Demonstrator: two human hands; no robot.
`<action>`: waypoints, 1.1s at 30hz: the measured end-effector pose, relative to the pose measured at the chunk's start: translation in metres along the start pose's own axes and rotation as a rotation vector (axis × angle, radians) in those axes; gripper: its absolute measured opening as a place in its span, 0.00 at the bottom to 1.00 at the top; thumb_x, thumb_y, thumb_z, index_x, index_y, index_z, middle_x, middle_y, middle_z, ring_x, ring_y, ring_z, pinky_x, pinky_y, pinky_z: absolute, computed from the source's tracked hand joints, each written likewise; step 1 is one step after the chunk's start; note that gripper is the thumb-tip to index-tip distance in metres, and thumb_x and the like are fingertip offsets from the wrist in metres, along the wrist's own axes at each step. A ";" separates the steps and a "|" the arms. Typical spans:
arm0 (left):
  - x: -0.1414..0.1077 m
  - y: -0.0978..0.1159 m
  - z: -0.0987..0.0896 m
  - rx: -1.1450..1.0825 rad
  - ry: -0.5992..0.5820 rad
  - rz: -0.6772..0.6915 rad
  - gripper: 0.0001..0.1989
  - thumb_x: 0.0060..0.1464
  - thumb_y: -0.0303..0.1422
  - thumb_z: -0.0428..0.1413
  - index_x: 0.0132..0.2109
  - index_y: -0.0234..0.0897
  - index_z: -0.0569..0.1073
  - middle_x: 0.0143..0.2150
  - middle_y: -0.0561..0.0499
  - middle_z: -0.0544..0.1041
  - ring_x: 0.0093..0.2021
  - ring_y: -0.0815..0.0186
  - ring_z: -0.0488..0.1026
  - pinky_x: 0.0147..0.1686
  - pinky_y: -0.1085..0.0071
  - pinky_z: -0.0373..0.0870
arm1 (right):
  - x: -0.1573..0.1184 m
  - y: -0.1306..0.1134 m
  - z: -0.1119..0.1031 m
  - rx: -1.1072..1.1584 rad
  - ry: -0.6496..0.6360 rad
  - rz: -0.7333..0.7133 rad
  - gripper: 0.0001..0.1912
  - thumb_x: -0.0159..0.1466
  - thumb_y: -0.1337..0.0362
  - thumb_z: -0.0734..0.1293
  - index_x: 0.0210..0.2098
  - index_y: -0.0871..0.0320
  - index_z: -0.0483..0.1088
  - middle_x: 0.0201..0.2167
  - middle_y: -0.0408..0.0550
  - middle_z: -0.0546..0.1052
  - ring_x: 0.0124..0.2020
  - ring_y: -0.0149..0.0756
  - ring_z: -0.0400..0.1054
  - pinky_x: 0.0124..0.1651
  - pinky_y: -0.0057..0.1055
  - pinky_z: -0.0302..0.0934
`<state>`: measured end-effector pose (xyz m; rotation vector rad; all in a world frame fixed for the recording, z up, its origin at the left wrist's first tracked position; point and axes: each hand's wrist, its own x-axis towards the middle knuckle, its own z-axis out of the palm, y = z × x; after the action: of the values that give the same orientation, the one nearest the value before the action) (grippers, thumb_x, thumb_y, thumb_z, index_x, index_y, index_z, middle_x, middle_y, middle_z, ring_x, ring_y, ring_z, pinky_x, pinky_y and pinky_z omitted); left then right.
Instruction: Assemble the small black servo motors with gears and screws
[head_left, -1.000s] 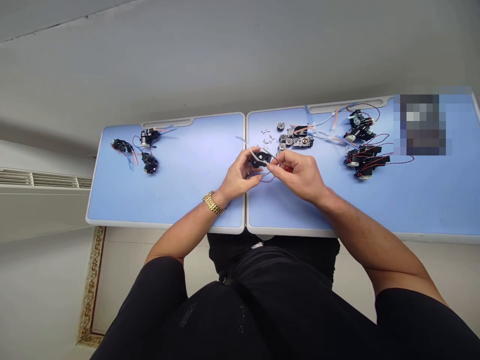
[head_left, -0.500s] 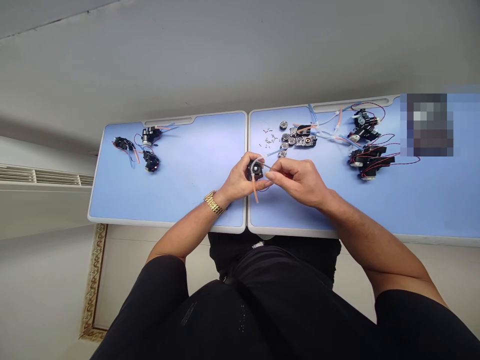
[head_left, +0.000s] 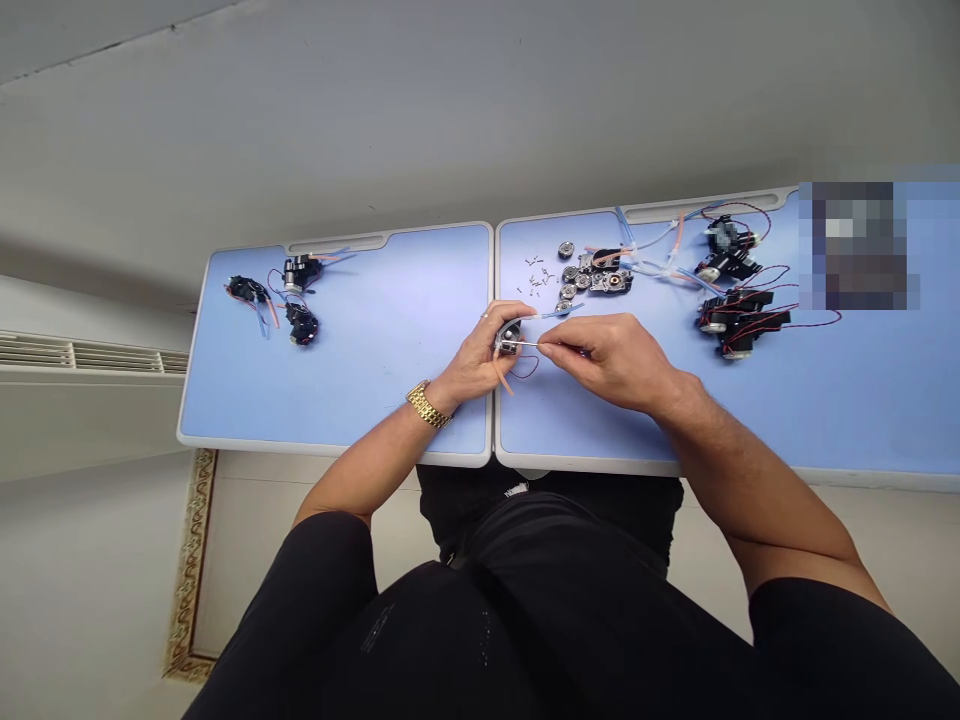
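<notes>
My left hand [head_left: 480,358] is wrapped round a small black pump-like unit [head_left: 510,337], whose orange tube hangs toward me and whose clear and blue tubing points right. A thin metal screwdriver shaft [head_left: 529,344] reaches from the unit to my right hand [head_left: 600,358], closed on the tool; its handle is mostly hidden by the fingers. The tip meets the unit's right side, though the exact contact spot is too small to tell. Beyond the hands lie loose small screws [head_left: 536,275], several round metallic parts [head_left: 568,275] and opened black housings [head_left: 611,275].
Three black units with tubes [head_left: 302,325] lie on the left blue table [head_left: 390,340]. Several more with red wires [head_left: 739,320] lie on the right table [head_left: 847,420]. A seam with raised pale rims [head_left: 494,430] runs between the tables. A blurred block covers the far right.
The unit has turned in my left hand, and its blue tube now points more to the right. My right hand has shifted slightly right, with more of the shaft showing and lying more level.
</notes>
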<state>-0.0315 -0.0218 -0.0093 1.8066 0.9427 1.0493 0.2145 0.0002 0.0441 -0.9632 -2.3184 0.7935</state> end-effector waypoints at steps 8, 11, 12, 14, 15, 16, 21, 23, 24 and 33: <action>0.000 -0.006 0.001 0.054 -0.033 0.074 0.28 0.65 0.47 0.68 0.65 0.46 0.71 0.61 0.42 0.74 0.63 0.52 0.74 0.66 0.49 0.75 | -0.004 -0.002 0.000 -0.111 -0.010 -0.042 0.16 0.77 0.60 0.65 0.43 0.54 0.86 0.36 0.48 0.86 0.35 0.38 0.75 0.38 0.35 0.56; -0.001 -0.006 0.002 0.060 -0.041 0.102 0.29 0.64 0.51 0.69 0.63 0.45 0.71 0.59 0.42 0.75 0.62 0.52 0.74 0.65 0.49 0.75 | -0.005 -0.003 -0.002 -0.158 -0.009 -0.059 0.17 0.78 0.59 0.64 0.42 0.53 0.85 0.34 0.48 0.85 0.34 0.37 0.74 0.36 0.36 0.54; -0.001 -0.005 0.002 0.064 -0.044 0.106 0.27 0.66 0.50 0.68 0.64 0.45 0.71 0.60 0.42 0.75 0.62 0.52 0.74 0.65 0.49 0.75 | -0.005 -0.004 -0.003 -0.164 -0.008 -0.062 0.17 0.78 0.59 0.64 0.42 0.53 0.85 0.34 0.47 0.85 0.34 0.37 0.74 0.36 0.36 0.53; -0.001 -0.003 0.002 0.072 -0.055 0.102 0.24 0.68 0.45 0.65 0.65 0.45 0.70 0.61 0.41 0.74 0.63 0.52 0.74 0.64 0.50 0.76 | -0.006 -0.005 -0.005 -0.170 -0.017 -0.061 0.17 0.78 0.58 0.64 0.42 0.53 0.85 0.33 0.47 0.85 0.34 0.37 0.74 0.36 0.36 0.53; -0.001 -0.002 0.002 0.076 -0.063 0.098 0.24 0.68 0.43 0.65 0.66 0.46 0.70 0.62 0.41 0.74 0.64 0.53 0.74 0.63 0.50 0.77 | -0.006 -0.006 -0.006 -0.173 -0.027 -0.061 0.17 0.78 0.58 0.64 0.41 0.53 0.84 0.33 0.46 0.84 0.33 0.37 0.73 0.36 0.36 0.53; -0.002 -0.002 0.002 0.081 -0.074 0.097 0.25 0.68 0.42 0.65 0.66 0.46 0.69 0.62 0.41 0.74 0.63 0.53 0.73 0.62 0.50 0.77 | -0.006 -0.007 -0.006 -0.180 -0.040 -0.061 0.17 0.78 0.58 0.64 0.40 0.53 0.84 0.33 0.46 0.84 0.33 0.37 0.73 0.35 0.36 0.52; -0.002 -0.002 0.002 0.129 -0.100 0.121 0.26 0.64 0.36 0.63 0.67 0.46 0.69 0.60 0.42 0.75 0.61 0.52 0.74 0.61 0.48 0.77 | -0.008 -0.010 -0.003 -0.211 -0.087 -0.053 0.17 0.78 0.59 0.63 0.38 0.54 0.81 0.34 0.46 0.85 0.33 0.36 0.72 0.35 0.37 0.49; -0.002 -0.002 0.002 0.137 -0.095 0.129 0.24 0.63 0.35 0.62 0.65 0.45 0.70 0.59 0.43 0.76 0.60 0.53 0.74 0.60 0.48 0.77 | -0.007 -0.010 -0.001 -0.172 -0.108 -0.045 0.16 0.78 0.60 0.63 0.37 0.54 0.79 0.35 0.46 0.85 0.34 0.36 0.72 0.36 0.37 0.50; -0.002 -0.001 0.002 0.134 -0.091 0.125 0.23 0.63 0.35 0.62 0.64 0.45 0.70 0.58 0.43 0.76 0.59 0.53 0.74 0.59 0.49 0.77 | -0.007 -0.010 0.001 -0.146 -0.117 -0.040 0.16 0.78 0.60 0.63 0.37 0.54 0.78 0.35 0.46 0.85 0.33 0.36 0.72 0.36 0.37 0.51; -0.005 0.009 0.011 0.035 0.045 0.123 0.15 0.64 0.35 0.61 0.57 0.44 0.73 0.52 0.45 0.76 0.51 0.58 0.74 0.50 0.57 0.76 | -0.004 -0.008 0.008 0.146 -0.079 -0.046 0.17 0.78 0.60 0.64 0.34 0.54 0.77 0.24 0.40 0.75 0.26 0.30 0.61 0.34 0.30 0.55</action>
<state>-0.0217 -0.0330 -0.0061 1.8964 0.8906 1.1607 0.2082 -0.0096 0.0434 -0.8258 -2.3038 0.9824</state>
